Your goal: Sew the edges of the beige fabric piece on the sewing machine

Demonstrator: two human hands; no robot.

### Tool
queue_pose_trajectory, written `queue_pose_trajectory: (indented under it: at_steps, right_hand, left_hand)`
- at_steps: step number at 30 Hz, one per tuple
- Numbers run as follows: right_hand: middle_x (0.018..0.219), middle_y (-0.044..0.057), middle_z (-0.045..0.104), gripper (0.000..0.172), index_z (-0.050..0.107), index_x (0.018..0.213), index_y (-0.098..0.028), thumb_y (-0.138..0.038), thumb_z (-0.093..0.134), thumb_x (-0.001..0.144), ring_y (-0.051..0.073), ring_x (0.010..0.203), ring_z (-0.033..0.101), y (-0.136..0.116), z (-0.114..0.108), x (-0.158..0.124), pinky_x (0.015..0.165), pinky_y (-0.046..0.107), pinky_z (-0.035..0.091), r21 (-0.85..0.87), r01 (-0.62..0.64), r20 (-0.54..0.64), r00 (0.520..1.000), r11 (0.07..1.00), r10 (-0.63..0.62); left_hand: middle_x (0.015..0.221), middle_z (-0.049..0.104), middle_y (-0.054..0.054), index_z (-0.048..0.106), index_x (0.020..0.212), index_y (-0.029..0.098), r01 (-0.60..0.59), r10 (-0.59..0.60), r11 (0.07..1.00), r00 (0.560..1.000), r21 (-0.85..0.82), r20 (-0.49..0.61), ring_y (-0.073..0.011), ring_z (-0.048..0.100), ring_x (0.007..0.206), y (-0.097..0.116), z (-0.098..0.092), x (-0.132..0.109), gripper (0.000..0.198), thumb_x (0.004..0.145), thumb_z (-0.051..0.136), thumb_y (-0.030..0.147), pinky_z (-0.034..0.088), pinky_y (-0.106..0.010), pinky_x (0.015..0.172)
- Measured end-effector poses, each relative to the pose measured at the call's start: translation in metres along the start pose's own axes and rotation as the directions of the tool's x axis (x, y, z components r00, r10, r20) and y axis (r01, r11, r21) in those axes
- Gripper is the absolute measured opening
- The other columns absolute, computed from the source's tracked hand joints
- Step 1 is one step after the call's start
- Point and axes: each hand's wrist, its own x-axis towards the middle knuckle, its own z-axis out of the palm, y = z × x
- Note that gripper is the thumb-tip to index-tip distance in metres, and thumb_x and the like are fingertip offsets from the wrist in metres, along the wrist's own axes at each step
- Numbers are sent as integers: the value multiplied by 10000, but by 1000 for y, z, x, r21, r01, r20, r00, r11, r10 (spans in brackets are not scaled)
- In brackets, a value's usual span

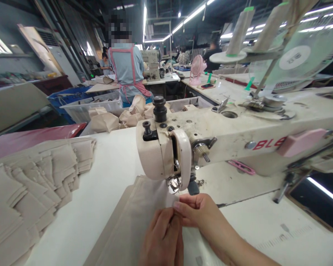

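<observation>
A beige fabric piece (127,218) lies on the white sewing table, its far end reaching under the head of the sewing machine (152,155). My left hand (165,236) is closed on the fabric's right edge, fingers bent. Just right of it, my right hand (195,210) pinches the same edge between thumb and fingers, close below the presser foot (174,184). The two hands touch each other. The needle cannot be made out clearly, and the fingertips partly hide the gripped edge.
Stacked beige fabric pieces (36,188) lie at the left. Behind the machine, a plastic bin (100,107) holds more beige pieces. Thread cones (240,33) and a large fan (296,59) stand at the upper right. A dark phone-like screen (319,199) is at the right. A co-worker (127,70) stands ahead.
</observation>
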Motion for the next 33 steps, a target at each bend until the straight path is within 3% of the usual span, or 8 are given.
queue_pose_trajectory:
  at_steps: [4, 8, 11, 15, 20, 26, 29, 33]
  right_hand:
    - [628, 9, 679, 245, 742, 728, -155, -384, 752, 644, 183, 600, 635, 3, 3, 6, 641, 309, 537, -68, 31, -45, 998, 997, -34]
    - [595, -22, 643, 166, 720, 674, -173, -315, 635, 661, 153, 561, 596, 2, 5, 8, 576, 269, 519, -158, 82, -84, 992, 984, -96]
    - [504, -52, 560, 154, 689, 640, -178, -295, 591, 656, 126, 483, 540, 3, 4, 8, 518, 244, 492, -215, 97, -106, 987, 972, -122]
    - [474, -73, 500, 85, 620, 652, -197, -274, 587, 665, 122, 445, 506, 4, 2, 8, 473, 227, 450, -274, 139, -134, 974, 952, -181]
    - [543, -51, 574, 93, 608, 771, -199, -230, 590, 685, 149, 489, 563, 8, 4, 6, 461, 220, 402, -348, 181, -166, 954, 920, -250]
    - [664, -2, 675, 286, 716, 955, -194, -213, 598, 695, 187, 551, 616, 20, 6, -2, 492, 246, 420, -434, 185, -115, 959, 882, -258]
    - [668, 21, 693, 297, 759, 946, -192, -221, 586, 706, 209, 575, 631, 26, 5, -6, 516, 267, 442, -497, 167, -114, 960, 851, -254]
    - [672, 40, 709, 316, 777, 897, -179, -285, 571, 682, 233, 603, 647, 23, 2, -1, 506, 277, 461, -406, 120, -108, 978, 906, -177]
  left_hand:
    - [921, 660, -46, 587, 1065, 197, 198, -189, 978, 974, -66, 128, -164, 628, 844, -10, -23, 27, 229, 914, 433, 120, 502, -244, 758]
    - [958, 700, -22, 668, 961, 232, 350, -294, 936, 829, -31, 476, -180, 641, 915, -30, -44, 73, 213, 888, 478, 167, 464, -250, 803]
    - [779, 695, 22, 674, 792, 230, 400, -309, 916, 767, -42, 563, -147, 645, 744, -39, -47, 91, 164, 826, 533, 153, 451, -200, 686]
    - [527, 541, 65, 616, 689, 214, 468, -355, 882, 736, -54, 577, -98, 509, 452, -46, -44, 89, 158, 821, 531, 193, 377, -170, 477]
    - [538, 549, 60, 623, 783, 210, 542, -405, 838, 694, -62, 596, -110, 552, 463, -48, -42, 82, 97, 817, 532, 213, 385, -160, 437]
    - [569, 564, 31, 583, 602, 186, 537, -536, 836, 752, 114, 385, -128, 560, 572, -30, -37, 88, 163, 709, 552, 67, 331, -186, 530]
    - [567, 580, 18, 548, 578, 179, 557, -577, 815, 749, 161, 327, -141, 564, 577, -26, -32, 89, 165, 693, 558, 63, 309, -201, 531]
    - [579, 607, 7, 540, 584, 178, 579, -599, 799, 738, 165, 311, -133, 563, 531, -28, -28, 89, 165, 715, 538, 77, 318, -211, 527]
